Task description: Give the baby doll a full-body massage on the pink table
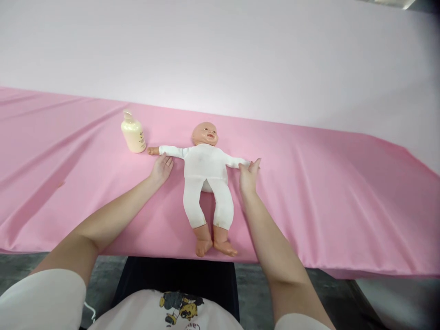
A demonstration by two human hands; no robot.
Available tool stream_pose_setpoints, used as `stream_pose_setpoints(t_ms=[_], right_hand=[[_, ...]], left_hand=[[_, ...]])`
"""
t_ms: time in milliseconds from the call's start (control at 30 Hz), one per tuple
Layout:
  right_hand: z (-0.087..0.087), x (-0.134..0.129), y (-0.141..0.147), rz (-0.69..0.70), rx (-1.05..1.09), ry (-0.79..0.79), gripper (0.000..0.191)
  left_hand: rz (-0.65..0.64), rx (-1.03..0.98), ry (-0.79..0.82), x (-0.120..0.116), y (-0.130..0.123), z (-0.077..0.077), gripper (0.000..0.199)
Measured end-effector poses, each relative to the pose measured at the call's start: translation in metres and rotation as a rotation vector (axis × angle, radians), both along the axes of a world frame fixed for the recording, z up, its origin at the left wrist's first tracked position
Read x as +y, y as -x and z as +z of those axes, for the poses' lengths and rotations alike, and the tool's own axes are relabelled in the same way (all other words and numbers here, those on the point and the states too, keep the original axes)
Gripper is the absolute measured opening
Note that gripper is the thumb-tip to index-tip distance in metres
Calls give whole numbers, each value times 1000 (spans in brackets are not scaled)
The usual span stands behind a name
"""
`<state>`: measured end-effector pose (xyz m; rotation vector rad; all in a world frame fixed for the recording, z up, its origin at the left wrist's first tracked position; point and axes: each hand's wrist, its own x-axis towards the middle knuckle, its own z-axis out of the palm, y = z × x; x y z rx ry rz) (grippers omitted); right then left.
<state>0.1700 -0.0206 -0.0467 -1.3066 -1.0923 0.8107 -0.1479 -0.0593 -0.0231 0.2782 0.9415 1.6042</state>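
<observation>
A baby doll (206, 162) in white clothing lies on its back on the pink cloth, head away from me, arms spread wide and bare feet toward the table's front edge. My left hand (162, 168) is at the doll's arm on the left, fingers apart and palm partly up, touching the underside of the sleeve near the wrist. On the other side my right hand (249, 175) touches the end of the doll's other sleeve, its thumb and fingers spread; the doll's hand there is mostly hidden behind my fingers.
A cream pump bottle (134, 135) stands left of the doll, close to its outstretched hand. Pink cloth (326, 197) with folds covers the table. A white wall (220, 55) rises behind, and a dark seat (182, 275) is below the front edge.
</observation>
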Motion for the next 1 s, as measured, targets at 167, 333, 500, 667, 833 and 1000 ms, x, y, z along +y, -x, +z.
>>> stream_pose_setpoints(t_ms=[167, 333, 500, 667, 833, 1000], right_hand=[[16, -16, 15, 22, -133, -37, 98], [21, -23, 21, 63, -165, -75, 98], [23, -35, 28, 121, -241, -188, 82], [34, -53, 38, 297, -433, -398, 49], [48, -69, 45, 477, -617, -524, 26], [66, -72, 66, 674, -659, -567, 25]], left_hand=[[11, 87, -48, 7, 17, -5, 25], [-1, 257, -98, 16, 24, -20, 29], [-6, 494, -274, 12, 14, -24, 36], [-174, 941, -612, -13, 0, -11, 22], [-289, 1237, -780, -21, -6, -5, 16], [-227, 1144, -682, -15, -5, -8, 22]])
